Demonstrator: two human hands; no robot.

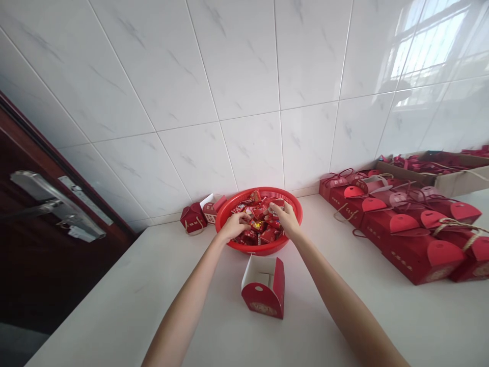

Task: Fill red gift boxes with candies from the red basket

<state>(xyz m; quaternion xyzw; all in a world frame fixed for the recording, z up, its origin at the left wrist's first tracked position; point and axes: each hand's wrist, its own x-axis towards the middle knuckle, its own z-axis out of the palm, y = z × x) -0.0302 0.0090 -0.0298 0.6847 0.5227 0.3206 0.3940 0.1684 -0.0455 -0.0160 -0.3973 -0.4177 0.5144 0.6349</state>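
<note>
So I'm standing here watching, and using the red basket [262,248] as the landmark: it's holding a good heap of shiny wrapped packets [260,224], so plenty left there. Both hands are in it. Left hand [235,227] is on the basket's left side, fingers curled in over the packets; can't tell if they've got hold of one. Right hand [286,218] is over its right side, thumb and fingers looking pinched on a red packet [278,202].

Just in front of the basket there's an open box [263,295], top up, no packets that I can see inside, so I'd call that one not done. Off to the right of the basket, a whole block of boxes [416,255], mostly closed up with handles, which look finished. Left of it, one closed box [193,218] and one white-lined box [214,208] gaping open.
</note>
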